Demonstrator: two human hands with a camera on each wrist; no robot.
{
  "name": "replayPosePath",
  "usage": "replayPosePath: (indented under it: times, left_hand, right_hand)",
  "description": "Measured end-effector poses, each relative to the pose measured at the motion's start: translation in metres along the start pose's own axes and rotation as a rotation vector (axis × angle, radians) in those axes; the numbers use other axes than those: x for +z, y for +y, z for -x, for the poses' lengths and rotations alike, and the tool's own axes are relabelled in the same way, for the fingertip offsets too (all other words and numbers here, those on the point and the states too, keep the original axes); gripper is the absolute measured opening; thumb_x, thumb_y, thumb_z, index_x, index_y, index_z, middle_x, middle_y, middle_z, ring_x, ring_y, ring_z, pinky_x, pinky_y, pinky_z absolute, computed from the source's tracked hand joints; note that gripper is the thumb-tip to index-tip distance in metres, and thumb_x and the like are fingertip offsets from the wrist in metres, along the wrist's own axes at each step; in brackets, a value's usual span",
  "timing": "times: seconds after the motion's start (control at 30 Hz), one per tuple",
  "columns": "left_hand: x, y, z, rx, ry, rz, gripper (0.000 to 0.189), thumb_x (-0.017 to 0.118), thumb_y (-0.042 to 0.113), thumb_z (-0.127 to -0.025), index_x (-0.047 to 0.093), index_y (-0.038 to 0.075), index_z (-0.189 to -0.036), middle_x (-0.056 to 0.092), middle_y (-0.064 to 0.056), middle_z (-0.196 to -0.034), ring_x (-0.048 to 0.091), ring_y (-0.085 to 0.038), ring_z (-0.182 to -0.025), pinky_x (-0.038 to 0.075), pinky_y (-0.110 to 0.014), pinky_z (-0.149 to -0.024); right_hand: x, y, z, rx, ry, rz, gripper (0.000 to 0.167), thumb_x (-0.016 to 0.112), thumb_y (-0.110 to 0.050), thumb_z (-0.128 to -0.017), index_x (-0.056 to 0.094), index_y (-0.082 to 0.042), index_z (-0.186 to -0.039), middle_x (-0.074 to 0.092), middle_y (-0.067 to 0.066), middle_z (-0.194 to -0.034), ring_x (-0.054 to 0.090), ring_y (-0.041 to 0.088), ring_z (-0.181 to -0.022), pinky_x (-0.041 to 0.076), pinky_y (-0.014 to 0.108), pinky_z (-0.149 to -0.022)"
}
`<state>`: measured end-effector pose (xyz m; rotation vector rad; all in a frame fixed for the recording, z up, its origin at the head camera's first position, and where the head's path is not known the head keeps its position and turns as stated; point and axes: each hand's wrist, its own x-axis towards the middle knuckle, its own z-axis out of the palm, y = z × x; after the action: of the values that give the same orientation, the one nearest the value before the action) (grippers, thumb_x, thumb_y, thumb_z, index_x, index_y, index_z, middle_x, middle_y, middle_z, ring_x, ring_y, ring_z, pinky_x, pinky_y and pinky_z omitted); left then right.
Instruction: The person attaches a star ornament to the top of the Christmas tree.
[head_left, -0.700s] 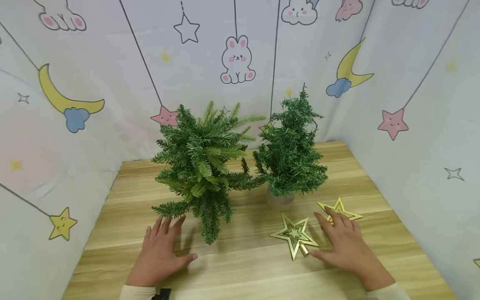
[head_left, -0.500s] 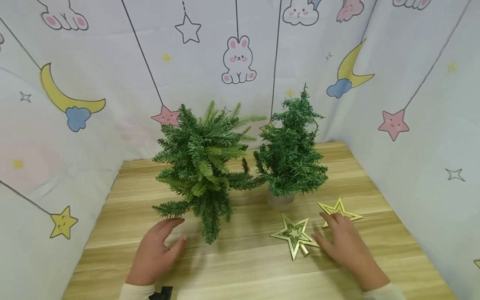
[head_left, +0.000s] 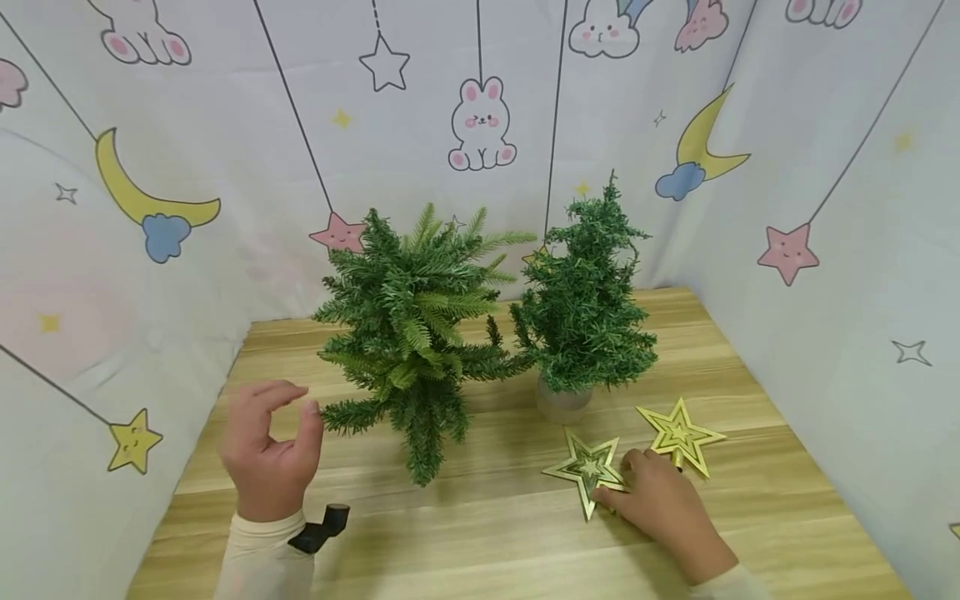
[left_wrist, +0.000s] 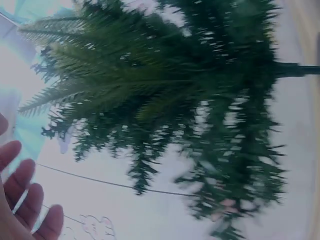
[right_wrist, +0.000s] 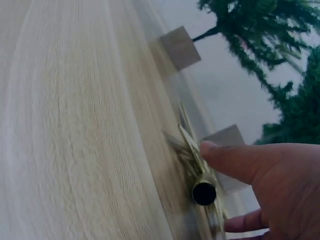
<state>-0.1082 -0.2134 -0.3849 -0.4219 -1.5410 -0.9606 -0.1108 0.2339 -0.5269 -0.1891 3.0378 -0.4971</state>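
Note:
My right hand [head_left: 663,508] pinches the near gold star tree topper [head_left: 588,468] at its lower right side. In the right wrist view, the thumb lies against the star [right_wrist: 189,142] and fingers show on its other side; the socket's dark round opening faces the camera. Left of the fuller artificial Christmas tree [head_left: 412,325], my left hand [head_left: 273,450] is raised with fingers curved and thumb apart, holding nothing. That tree's low branch reaches close to the thumb. The left wrist view shows the tree [left_wrist: 165,85] blurred, with fingers of the left hand [left_wrist: 27,200] at the lower left.
A slimmer artificial Christmas tree [head_left: 588,308] stands right of the fuller one on a pale base [head_left: 562,400]. Another gold star topper [head_left: 681,433] lies beyond the right hand. A patterned cloth [head_left: 420,150] encloses the back and sides of the wooden table [head_left: 495,542].
My left hand has lifted and moved left, away from the fuller tree's lower branches. My right hand has moved left from beside the far star and taken hold of the near star topper.

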Motion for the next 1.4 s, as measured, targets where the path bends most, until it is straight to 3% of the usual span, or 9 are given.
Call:
replayPosePath:
  times: [0.1,0.23,0.37,0.5,0.63,0.9,1.03,1.23,1.4]
  left_hand:
    - [0.007,0.003,-0.023,-0.061,-0.017,-0.034,0.034,0.067,0.021,-0.085,0.072,-0.012,-0.093,0.067,-0.030,-0.093,0.058,-0.038,-0.089,0.040,-0.026,-0.092]
    - [0.011,-0.013,-0.041,-0.193,-0.185,-0.040,0.036,0.068,0.013,-0.087,0.073,-0.007,-0.117,0.068,-0.026,-0.124,0.059,-0.031,-0.118,0.041,-0.026,-0.100]
    - [0.017,-0.036,-0.045,-0.316,-0.345,-0.027,0.041,0.070,0.002,-0.090,0.070,0.003,-0.131,0.064,-0.014,-0.139,0.054,-0.022,-0.132,0.042,-0.025,-0.103]
    - [0.022,-0.044,-0.042,-0.380,-0.423,0.002,0.042,0.071,-0.001,-0.092,0.071,0.009,-0.133,0.065,-0.009,-0.140,0.055,-0.018,-0.133,0.042,-0.024,-0.102]
    - [0.023,-0.043,-0.040,-0.437,-0.442,0.009,0.038,0.070,0.002,-0.096,0.072,0.014,-0.132,0.067,-0.005,-0.137,0.060,-0.013,-0.122,0.044,-0.022,-0.100]
    - [0.021,-0.040,-0.040,-0.517,-0.475,-0.005,0.034,0.068,0.010,-0.100,0.072,0.019,-0.133,0.069,-0.002,-0.134,0.063,-0.004,-0.107,0.049,-0.018,-0.087]
    - [0.021,-0.040,-0.039,-0.532,-0.480,0.013,0.033,0.066,0.011,-0.101,0.073,0.019,-0.132,0.070,-0.002,-0.131,0.065,-0.003,-0.105,0.051,-0.017,-0.074]
    - [0.023,-0.040,-0.039,-0.545,-0.478,0.025,0.032,0.066,0.011,-0.101,0.073,0.019,-0.132,0.071,0.000,-0.129,0.066,-0.003,-0.105,0.049,-0.019,-0.088]
    - [0.024,-0.040,-0.040,-0.557,-0.476,0.016,0.033,0.066,0.012,-0.102,0.073,0.020,-0.132,0.072,-0.001,-0.126,0.065,0.000,-0.105,0.048,-0.020,-0.091]
  right_hand:
    - [0.003,-0.004,0.000,0.059,-0.025,-0.038,0.068,0.080,-0.075,-0.071,0.060,-0.012,-0.088,0.056,0.000,-0.077,0.054,0.019,-0.071,0.049,0.043,-0.061]
    - [0.007,-0.008,0.002,0.103,-0.018,-0.049,0.069,0.083,-0.072,-0.068,0.061,-0.011,-0.090,0.060,0.000,-0.078,0.056,0.020,-0.070,0.048,0.043,-0.059]
    - [0.009,-0.011,0.005,0.097,-0.018,-0.060,0.074,0.085,-0.068,-0.070,0.065,-0.005,-0.102,0.070,0.007,-0.091,0.066,0.027,-0.079,0.055,0.051,-0.069]
    - [0.011,-0.012,0.007,0.094,-0.044,-0.116,0.078,0.085,-0.062,-0.075,0.067,0.002,-0.117,0.073,0.019,-0.107,0.070,0.040,-0.095,0.055,0.058,-0.082]
    - [0.012,-0.008,0.007,0.103,-0.047,-0.174,0.069,0.083,-0.050,-0.084,0.067,0.004,-0.124,0.072,0.022,-0.117,0.069,0.043,-0.105,0.054,0.060,-0.091]
    - [-0.002,0.001,0.007,0.100,-0.089,-0.462,0.005,0.078,-0.013,-0.091,0.075,-0.009,-0.092,0.062,-0.001,-0.075,0.053,0.014,-0.067,0.046,0.031,-0.063]
    - [-0.015,0.008,0.010,0.030,-0.142,-0.641,0.009,0.079,-0.009,-0.088,0.075,-0.002,-0.093,0.069,0.003,-0.083,0.059,0.011,-0.071,0.053,0.028,-0.066]
    - [-0.061,0.008,0.013,-0.144,-0.259,-0.893,0.017,0.075,-0.004,-0.092,0.070,0.009,-0.101,0.069,0.003,-0.088,0.065,0.012,-0.078,0.059,0.029,-0.071]
    - [-0.114,-0.010,0.012,-0.335,-0.106,-0.922,0.007,0.071,0.008,-0.090,0.072,0.006,-0.097,0.071,-0.006,-0.082,0.064,0.007,-0.071,0.057,0.025,-0.063]
